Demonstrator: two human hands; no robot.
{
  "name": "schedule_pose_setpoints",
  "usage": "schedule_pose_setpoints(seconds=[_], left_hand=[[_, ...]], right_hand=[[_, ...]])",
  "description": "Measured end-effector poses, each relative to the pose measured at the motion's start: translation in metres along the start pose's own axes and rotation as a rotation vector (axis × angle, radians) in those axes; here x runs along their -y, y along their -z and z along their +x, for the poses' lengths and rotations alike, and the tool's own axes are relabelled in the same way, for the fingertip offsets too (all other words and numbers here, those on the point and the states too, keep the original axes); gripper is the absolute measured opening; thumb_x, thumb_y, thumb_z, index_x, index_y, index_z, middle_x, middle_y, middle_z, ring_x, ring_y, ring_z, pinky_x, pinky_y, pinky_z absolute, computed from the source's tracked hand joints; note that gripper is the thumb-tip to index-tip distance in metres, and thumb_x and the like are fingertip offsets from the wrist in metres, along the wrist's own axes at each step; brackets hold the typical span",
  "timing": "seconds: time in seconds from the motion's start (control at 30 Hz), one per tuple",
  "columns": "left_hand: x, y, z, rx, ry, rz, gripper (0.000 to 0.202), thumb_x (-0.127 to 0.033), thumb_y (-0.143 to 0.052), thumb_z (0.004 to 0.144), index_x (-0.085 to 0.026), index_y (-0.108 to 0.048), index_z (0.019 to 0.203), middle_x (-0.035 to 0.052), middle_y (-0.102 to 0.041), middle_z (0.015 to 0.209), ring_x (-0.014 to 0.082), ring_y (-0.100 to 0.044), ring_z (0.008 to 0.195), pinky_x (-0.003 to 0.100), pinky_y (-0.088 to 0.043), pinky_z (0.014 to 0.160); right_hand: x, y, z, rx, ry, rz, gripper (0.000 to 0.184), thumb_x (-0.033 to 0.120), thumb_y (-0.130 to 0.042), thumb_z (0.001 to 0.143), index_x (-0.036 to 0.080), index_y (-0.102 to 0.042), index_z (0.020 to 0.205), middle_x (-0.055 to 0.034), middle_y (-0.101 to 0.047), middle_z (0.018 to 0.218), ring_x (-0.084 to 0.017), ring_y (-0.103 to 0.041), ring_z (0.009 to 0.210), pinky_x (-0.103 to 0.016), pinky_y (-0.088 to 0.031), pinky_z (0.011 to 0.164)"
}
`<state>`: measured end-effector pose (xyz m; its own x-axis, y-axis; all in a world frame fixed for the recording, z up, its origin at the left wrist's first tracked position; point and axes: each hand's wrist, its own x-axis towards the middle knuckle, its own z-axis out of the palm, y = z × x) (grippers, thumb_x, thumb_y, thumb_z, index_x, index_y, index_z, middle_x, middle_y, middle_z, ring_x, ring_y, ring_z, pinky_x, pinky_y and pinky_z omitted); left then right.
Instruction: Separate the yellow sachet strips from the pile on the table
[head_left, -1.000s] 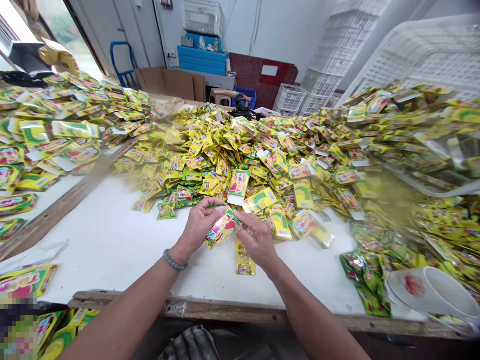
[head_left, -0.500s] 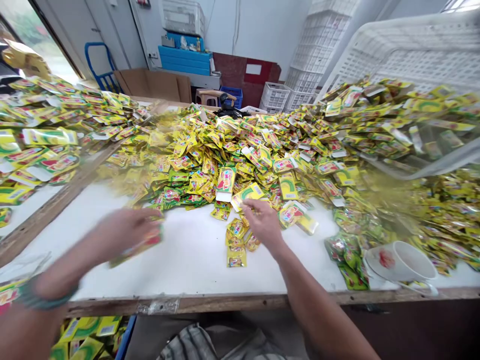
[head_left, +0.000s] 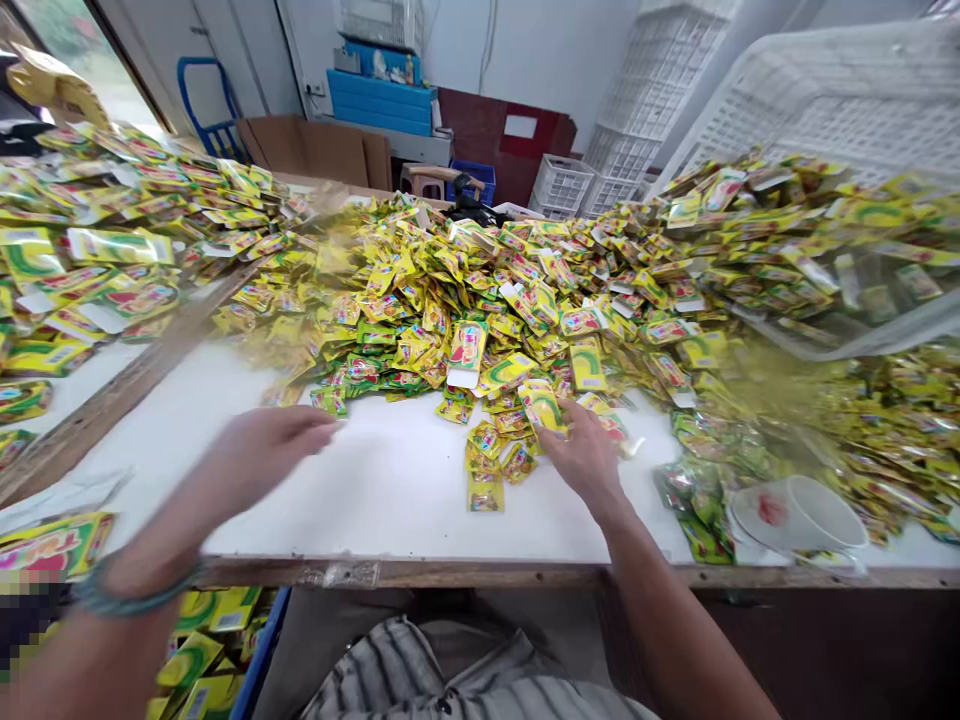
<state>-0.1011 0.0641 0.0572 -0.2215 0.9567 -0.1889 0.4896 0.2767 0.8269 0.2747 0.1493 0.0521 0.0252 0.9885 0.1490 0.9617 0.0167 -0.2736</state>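
Observation:
My right hand (head_left: 589, 455) is closed on a small yellow box (head_left: 541, 406), its thumb and fingers on the near end, over the middle of the table. My left hand (head_left: 274, 450) is slightly blurred, fingers stretched to the right, with nothing visible in it. Just beyond its fingertips lies a green sachet (head_left: 330, 401) at the edge of the heap. Several yellow sachets (head_left: 486, 490) lie loose between my hands. An upright yellow box (head_left: 466, 352) with a white flap leans on the heap of sachets (head_left: 427, 290).
A wooden strip (head_left: 142, 390) divides the white table (head_left: 337, 510). Boxes (head_left: 112, 260) are piled on the left. At right a white basket (head_left: 847, 100) spills boxes, and a white cup (head_left: 802, 515) lies near green sachets (head_left: 701, 520). A blue crate (head_left: 262, 650) of boxes stands below the table edge.
The box that was in my left hand is gone from it, and that hand now reaches toward the heap. My right hand has lifted a yellow box. The view has shifted slightly.

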Motion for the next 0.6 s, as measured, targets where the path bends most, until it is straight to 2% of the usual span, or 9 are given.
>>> schedule_pose_setpoints(seconds=[0.07,0.1,0.2,0.27,0.33,0.43,0.5,0.6], left_hand=[[-0.018,-0.048,0.014,0.221,-0.104,-0.142,0.037,-0.055,-0.068,0.072,-0.019,-0.075,0.075,0.0038,-0.072,0.069,0.0211,-0.065,0.066,0.027,-0.048,0.062],[-0.027,-0.071,0.019,0.284,-0.109,-0.221,0.038,-0.056,-0.067,0.073,-0.019,-0.075,0.076,0.0053,-0.072,0.069,0.0214,-0.066,0.064,0.028,-0.048,0.06],[-0.048,-0.125,0.031,0.352,-0.068,-0.427,0.043,-0.055,-0.069,0.073,-0.017,-0.073,0.094,0.0059,-0.072,0.072,0.0217,-0.067,0.064,0.028,-0.049,0.057],[-0.054,-0.145,0.038,0.343,-0.068,-0.591,0.047,-0.053,-0.071,0.072,-0.016,-0.069,0.1,0.0057,-0.072,0.077,0.0206,-0.067,0.067,0.028,-0.05,0.059],[-0.052,-0.154,0.045,0.272,-0.051,-0.75,0.049,-0.052,-0.074,0.069,-0.015,-0.065,0.099,0.0059,-0.072,0.082,0.019,-0.066,0.068,0.027,-0.051,0.06],[-0.039,-0.147,0.053,0.125,0.052,-0.849,0.058,-0.048,-0.081,0.061,-0.016,-0.058,0.103,0.0042,-0.071,0.082,0.0179,-0.066,0.065,0.026,-0.05,0.056],[-0.03,-0.135,0.056,0.114,0.105,-0.809,0.062,-0.042,-0.085,0.056,-0.018,-0.054,0.105,0.0018,-0.071,0.076,0.0183,-0.066,0.062,0.026,-0.049,0.054],[-0.023,-0.115,0.056,0.172,0.108,-0.697,0.056,-0.039,-0.085,0.057,-0.018,-0.057,0.1,0.0004,-0.07,0.071,0.0195,-0.066,0.061,0.026,-0.048,0.052]], right_hand=[[0.008,-0.002,-0.004,-0.045,0.004,0.104,0.05,0.042,-0.063,0.076,0.017,-0.06,0.119,-0.0117,-0.066,0.105,-0.026,-0.062,0.091,-0.04,-0.049,0.078],[0.014,-0.004,-0.006,-0.052,0.014,0.161,0.049,0.043,-0.064,0.076,0.017,-0.061,0.117,-0.0112,-0.066,0.103,-0.026,-0.061,0.089,-0.04,-0.05,0.077],[0.038,-0.013,-0.016,-0.021,0.132,0.332,0.04,0.042,-0.064,0.078,0.019,-0.063,0.111,-0.0105,-0.065,0.103,-0.024,-0.06,0.089,-0.037,-0.051,0.076],[0.055,-0.018,-0.023,0.03,0.282,0.386,0.037,0.038,-0.064,0.081,0.02,-0.062,0.113,-0.011,-0.064,0.108,-0.023,-0.06,0.095,-0.036,-0.05,0.081],[0.065,-0.019,-0.026,0.092,0.416,0.336,0.039,0.038,-0.063,0.083,0.02,-0.06,0.118,-0.0118,-0.064,0.111,-0.025,-0.058,0.102,-0.039,-0.047,0.087],[0.062,-0.016,-0.025,0.184,0.507,0.112,0.039,0.041,-0.062,0.085,0.019,-0.062,0.118,-0.0114,-0.067,0.112,-0.03,-0.054,0.108,-0.045,-0.04,0.09],[0.055,-0.014,-0.02,0.254,0.573,-0.028,0.036,0.035,-0.061,0.085,0.019,-0.063,0.117,-0.0103,-0.067,0.119,-0.031,-0.051,0.111,-0.047,-0.037,0.089],[0.049,-0.016,-0.012,0.339,0.728,-0.184,0.037,0.022,-0.06,0.08,0.02,-0.063,0.116,-0.0085,-0.061,0.132,-0.031,-0.046,0.117,-0.046,-0.036,0.089]])
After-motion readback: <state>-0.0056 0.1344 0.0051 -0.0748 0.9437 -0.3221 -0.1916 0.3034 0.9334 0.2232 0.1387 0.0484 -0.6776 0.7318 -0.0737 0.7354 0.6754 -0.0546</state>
